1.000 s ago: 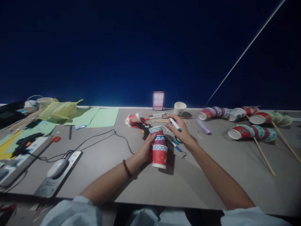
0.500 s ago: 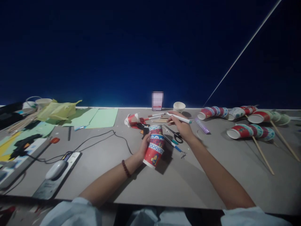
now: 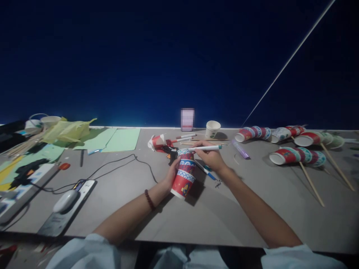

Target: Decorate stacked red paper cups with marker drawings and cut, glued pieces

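My left hand [image 3: 171, 174] is wrapped round a stack of red, blue and white patterned paper cups [image 3: 184, 173], tilted with the base toward me on the grey table [image 3: 224, 213]. My right hand [image 3: 211, 157] pinches a white marker with a teal end [image 3: 204, 148], held level with its tip at the stack's upper end. Scissors and another blue pen [image 3: 206, 172] lie partly hidden under my right hand.
A white cup [image 3: 212, 129] stands at the back. Rows of joined cups on wooden sticks [image 3: 297, 156] lie at the right. Green paper sheets [image 3: 117, 139], a yellow bag [image 3: 67, 130], a glue gun [image 3: 28, 171], a cable and a power strip [image 3: 67, 203] fill the left.
The cup stack went from upright to tilted. My right hand picked up the marker and brought it left to the top of the stack.
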`<state>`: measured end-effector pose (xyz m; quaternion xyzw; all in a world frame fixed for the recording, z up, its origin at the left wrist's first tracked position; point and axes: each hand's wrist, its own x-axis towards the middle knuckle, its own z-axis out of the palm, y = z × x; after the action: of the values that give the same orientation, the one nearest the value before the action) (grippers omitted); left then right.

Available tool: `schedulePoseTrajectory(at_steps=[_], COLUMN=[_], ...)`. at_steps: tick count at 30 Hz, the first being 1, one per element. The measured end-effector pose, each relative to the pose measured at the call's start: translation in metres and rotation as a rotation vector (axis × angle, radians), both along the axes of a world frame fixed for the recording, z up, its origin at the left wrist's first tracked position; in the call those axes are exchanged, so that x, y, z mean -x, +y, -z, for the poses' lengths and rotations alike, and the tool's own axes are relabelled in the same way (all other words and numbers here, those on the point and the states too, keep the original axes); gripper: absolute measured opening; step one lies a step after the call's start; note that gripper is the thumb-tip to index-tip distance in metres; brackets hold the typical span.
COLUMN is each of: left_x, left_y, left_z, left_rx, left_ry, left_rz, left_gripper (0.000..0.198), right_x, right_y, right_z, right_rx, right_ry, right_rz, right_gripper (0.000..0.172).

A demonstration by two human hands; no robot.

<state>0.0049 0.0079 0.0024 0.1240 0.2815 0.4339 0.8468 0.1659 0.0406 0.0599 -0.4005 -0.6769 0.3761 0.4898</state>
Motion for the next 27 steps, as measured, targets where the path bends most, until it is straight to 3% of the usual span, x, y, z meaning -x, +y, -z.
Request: schedulePoseTrajectory(at_steps=[11,20,24,27], left_x=[0.0,0.0,-0.004,-0.008], left_y=[0.0,-0.003,-0.008,-0.011], left_z=[0.001,-0.001,0.001,0.0], left_rx=[0.002,0.005,-0.023,-0.093], left_ry=[-0.001,0.005,0.046,0.103], left_rz=[0.023,0.036,-0.054,-0.151], left_gripper=[0.041,0.044,0.043,0.045], right_x=[0.002,0.003,0.004,0.005], right_y=[-0.001,-0.001,0.0,0.001], right_z=[0.0,-0.002,0.005,0.011], right_rx=[-0.012,-0.022,-0.029,-0.025], right_ry=[-0.048,0.16,0.076,0.035], right_rz=[0.03,0.035,0.082,0.038], right_gripper=[0.008,0.022,0.02,0.026])
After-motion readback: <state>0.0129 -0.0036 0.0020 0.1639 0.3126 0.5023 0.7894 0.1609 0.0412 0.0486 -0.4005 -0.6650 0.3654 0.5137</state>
